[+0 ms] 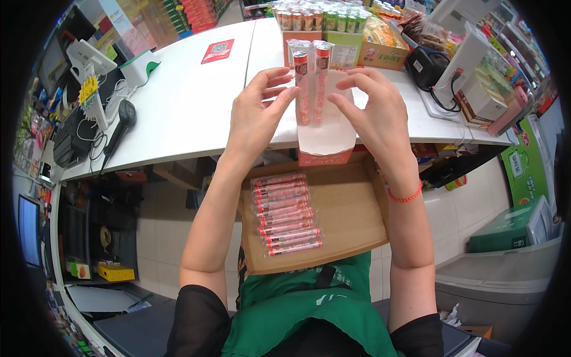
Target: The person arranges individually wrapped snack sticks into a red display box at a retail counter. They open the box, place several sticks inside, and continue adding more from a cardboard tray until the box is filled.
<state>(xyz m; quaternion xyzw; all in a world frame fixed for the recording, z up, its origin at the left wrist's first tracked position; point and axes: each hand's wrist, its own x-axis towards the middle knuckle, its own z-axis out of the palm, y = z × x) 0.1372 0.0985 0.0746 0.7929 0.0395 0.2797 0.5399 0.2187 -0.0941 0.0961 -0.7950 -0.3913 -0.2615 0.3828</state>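
Two pink candy-like tubes with red ends, a left tube (302,89) and a right tube (320,85), stand side by side in clear wrappers. They rise at a small carton (328,138) with a white inside and a red-pink front, at the counter's near edge. My left hand (256,111) curves around their left side, its thumb tip by the left tube. On the other side is my right hand (379,107), fingers spread, thumb close to the right tube. Whether either thumb touches is unclear. Below, several similar wrapped tubes (287,209) lie in a row in a shallow cardboard tray (352,201).
The white counter (200,102) bears a barcode scanner (119,127) and a keyboard (73,143) at left. Behind the carton stand display boxes of orange (303,22) and green tubes (343,22) and a snack box (383,40). A black device (426,67) with a cable sits right.
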